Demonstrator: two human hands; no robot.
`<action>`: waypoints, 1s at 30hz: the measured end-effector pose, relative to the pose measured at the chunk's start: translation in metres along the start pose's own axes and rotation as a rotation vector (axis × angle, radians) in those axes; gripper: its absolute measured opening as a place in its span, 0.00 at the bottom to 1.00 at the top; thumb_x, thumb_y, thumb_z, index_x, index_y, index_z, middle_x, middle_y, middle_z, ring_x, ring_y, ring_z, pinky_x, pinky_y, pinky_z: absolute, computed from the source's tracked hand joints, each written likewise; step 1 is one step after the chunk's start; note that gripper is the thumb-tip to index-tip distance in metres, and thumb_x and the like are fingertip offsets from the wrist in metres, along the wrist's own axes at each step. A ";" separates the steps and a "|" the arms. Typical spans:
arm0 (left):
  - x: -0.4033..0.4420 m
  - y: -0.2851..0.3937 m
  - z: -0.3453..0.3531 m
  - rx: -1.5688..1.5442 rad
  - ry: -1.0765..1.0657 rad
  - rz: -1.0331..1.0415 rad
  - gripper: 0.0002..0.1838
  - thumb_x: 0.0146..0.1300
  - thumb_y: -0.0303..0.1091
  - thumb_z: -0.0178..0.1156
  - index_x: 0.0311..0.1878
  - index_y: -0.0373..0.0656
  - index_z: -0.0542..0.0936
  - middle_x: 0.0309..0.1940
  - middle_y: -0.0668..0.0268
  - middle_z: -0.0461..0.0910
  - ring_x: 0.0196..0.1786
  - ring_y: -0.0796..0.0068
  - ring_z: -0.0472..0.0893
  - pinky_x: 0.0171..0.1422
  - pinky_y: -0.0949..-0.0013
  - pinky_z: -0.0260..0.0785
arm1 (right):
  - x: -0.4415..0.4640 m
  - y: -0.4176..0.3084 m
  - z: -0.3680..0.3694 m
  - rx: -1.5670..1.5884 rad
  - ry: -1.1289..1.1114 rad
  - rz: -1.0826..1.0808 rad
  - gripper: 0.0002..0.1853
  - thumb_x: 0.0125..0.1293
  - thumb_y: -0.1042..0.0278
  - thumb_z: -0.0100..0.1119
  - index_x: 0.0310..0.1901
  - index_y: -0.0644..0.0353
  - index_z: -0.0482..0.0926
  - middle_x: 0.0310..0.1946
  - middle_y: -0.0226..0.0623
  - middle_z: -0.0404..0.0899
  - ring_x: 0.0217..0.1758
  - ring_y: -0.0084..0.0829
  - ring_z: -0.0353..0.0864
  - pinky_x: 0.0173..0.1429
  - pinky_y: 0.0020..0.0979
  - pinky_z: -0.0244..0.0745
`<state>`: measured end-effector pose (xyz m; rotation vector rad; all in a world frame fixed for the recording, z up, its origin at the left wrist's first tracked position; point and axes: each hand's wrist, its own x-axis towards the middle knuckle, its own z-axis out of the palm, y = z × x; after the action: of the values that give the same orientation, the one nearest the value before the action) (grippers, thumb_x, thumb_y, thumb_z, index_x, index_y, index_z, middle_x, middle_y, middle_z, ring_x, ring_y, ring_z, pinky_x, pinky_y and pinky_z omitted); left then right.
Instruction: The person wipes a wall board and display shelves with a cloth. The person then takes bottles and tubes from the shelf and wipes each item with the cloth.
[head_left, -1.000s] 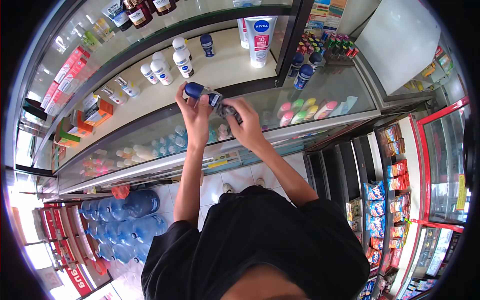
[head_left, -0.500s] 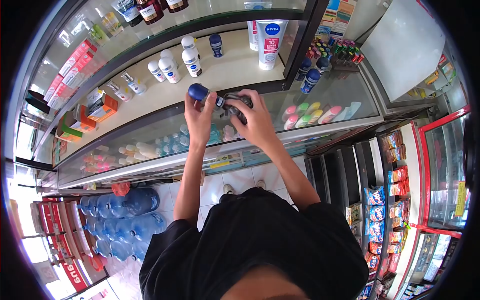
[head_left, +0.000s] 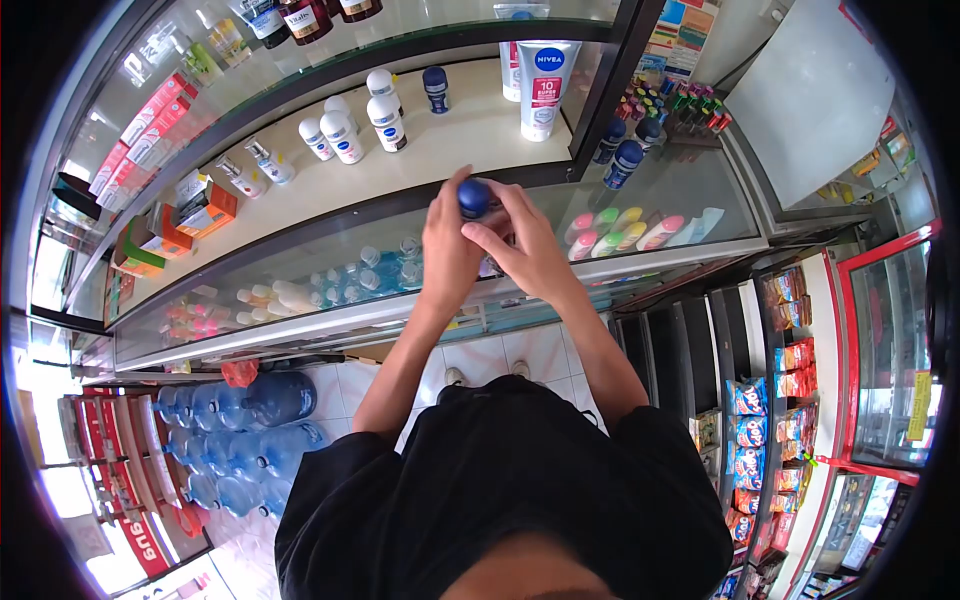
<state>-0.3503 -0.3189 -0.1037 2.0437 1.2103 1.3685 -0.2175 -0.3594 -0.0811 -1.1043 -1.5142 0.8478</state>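
Observation:
A roll-on deodorant bottle with a dark blue cap [head_left: 474, 198] stands between my two hands, above the front edge of the display case. My left hand [head_left: 450, 250] is closed around its left side. On the other side my right hand [head_left: 530, 252] wraps over the bottle, its thumb across the front. Whatever remains of the dark grey cloth in my right hand is mostly hidden behind the fingers. White roll-on deodorants [head_left: 387, 124] and another dark blue roll-on [head_left: 435, 90] stand on the shelf beyond.
A Nivea tube [head_left: 546, 92] stands on the shelf's right, with dark blue roll-ons [head_left: 623, 164] on the glass outside. Orange boxes [head_left: 208, 209] sit at left. Blue water jugs [head_left: 281, 397] crowd the floor at left; snack packets [head_left: 748, 432] hang at right.
The bottle has moved right and turned from tilted to more upright. My hands have come together around it, and the cloth, plainly visible before, is now mostly covered.

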 end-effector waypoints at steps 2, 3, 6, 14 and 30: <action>0.000 0.008 0.008 0.010 -0.038 0.037 0.35 0.57 0.23 0.69 0.69 0.38 0.71 0.51 0.48 0.79 0.51 0.45 0.82 0.55 0.54 0.76 | 0.001 0.010 -0.003 -0.030 0.070 -0.024 0.23 0.73 0.63 0.64 0.64 0.66 0.73 0.50 0.44 0.80 0.50 0.32 0.83 0.55 0.33 0.77; -0.001 0.011 0.010 -0.010 -0.088 0.006 0.35 0.57 0.22 0.69 0.70 0.36 0.71 0.52 0.47 0.77 0.53 0.43 0.80 0.56 0.52 0.74 | 0.001 0.014 -0.006 -0.046 0.105 -0.036 0.23 0.74 0.63 0.64 0.64 0.65 0.73 0.49 0.44 0.81 0.50 0.33 0.83 0.55 0.33 0.77; -0.004 0.021 0.015 -0.036 -0.156 -0.018 0.34 0.56 0.19 0.67 0.69 0.33 0.71 0.52 0.48 0.74 0.53 0.43 0.79 0.57 0.51 0.73 | -0.002 0.018 -0.015 -0.054 0.155 0.009 0.24 0.76 0.63 0.62 0.67 0.64 0.69 0.48 0.43 0.81 0.52 0.33 0.82 0.57 0.34 0.77; 0.003 0.035 0.028 -0.101 -0.182 -0.002 0.31 0.55 0.19 0.70 0.65 0.40 0.78 0.49 0.53 0.76 0.48 0.53 0.82 0.49 0.57 0.78 | -0.004 0.030 -0.036 0.001 0.213 -0.065 0.30 0.70 0.74 0.67 0.70 0.59 0.65 0.48 0.40 0.81 0.50 0.26 0.83 0.47 0.28 0.82; 0.167 -0.057 0.012 0.548 0.136 0.293 0.25 0.60 0.22 0.65 0.63 0.39 0.76 0.53 0.46 0.76 0.55 0.39 0.79 0.58 0.46 0.74 | -0.046 0.088 -0.222 -0.087 0.499 -0.011 0.23 0.66 0.75 0.70 0.61 0.63 0.75 0.48 0.33 0.78 0.51 0.22 0.79 0.52 0.26 0.81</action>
<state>-0.3402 -0.1485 -0.0589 2.6241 1.5220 1.4364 0.0201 -0.3800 -0.1290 -1.2580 -1.1438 0.4527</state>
